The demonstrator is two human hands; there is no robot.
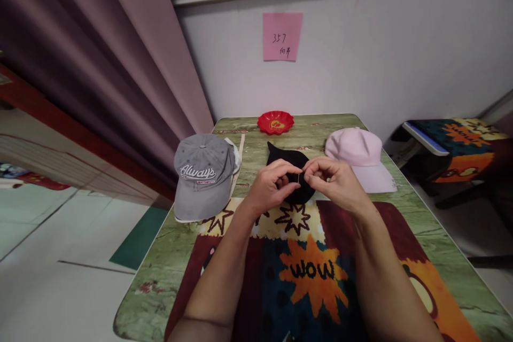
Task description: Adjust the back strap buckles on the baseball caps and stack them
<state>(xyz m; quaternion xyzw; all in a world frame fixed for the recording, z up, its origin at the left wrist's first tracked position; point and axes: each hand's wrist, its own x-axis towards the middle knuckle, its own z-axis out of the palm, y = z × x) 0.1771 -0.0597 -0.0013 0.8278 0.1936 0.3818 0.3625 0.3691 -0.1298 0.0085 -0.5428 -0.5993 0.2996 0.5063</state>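
Both hands meet above a black cloth item [301,195] with a pointed tip, which lies on the table. My left hand [276,184] has its thumb and index finger bent around a small, thin, light-coloured piece, too small to identify. Close against it, my right hand [326,173] is pinched, its fingertips at the same spot; what they hold is too small to make out. A grey cap [204,171] with white lettering sits to the left, and a pink cap [356,155] to the right.
A red scalloped dish [276,123] stands at the back of the green table [140,291]. A colourful patterned cloth [312,272] covers the front. Purple curtains hang at left; a pink note [282,37] is on the wall. Another cloth-covered surface [465,144] stands at right.
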